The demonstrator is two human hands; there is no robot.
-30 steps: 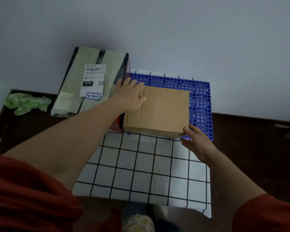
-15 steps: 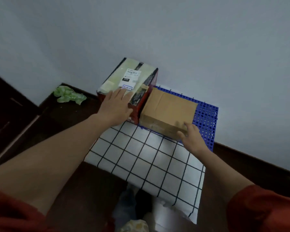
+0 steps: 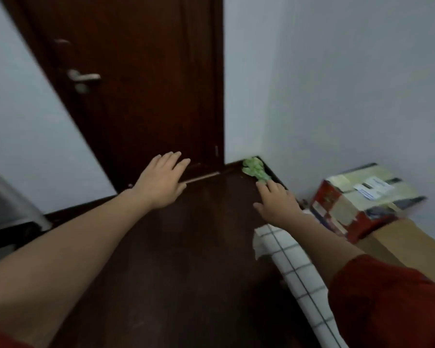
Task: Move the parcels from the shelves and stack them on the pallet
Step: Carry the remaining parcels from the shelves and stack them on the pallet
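Head view: left hand (image 3: 161,183) and right hand (image 3: 278,203) both hang empty over the dark floor (image 3: 186,259), fingers straight and spread. Off to the right, the red labelled parcel (image 3: 362,204) sits against the plain cardboard parcel (image 3: 402,244), by the wall, past a checked sheet (image 3: 296,267).

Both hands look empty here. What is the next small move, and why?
Probably go to the shelves, which are out of view, for another parcel: the left hand and the right hand are open and hold nothing, and the labelled parcel and the brown box already lie set down at the right.
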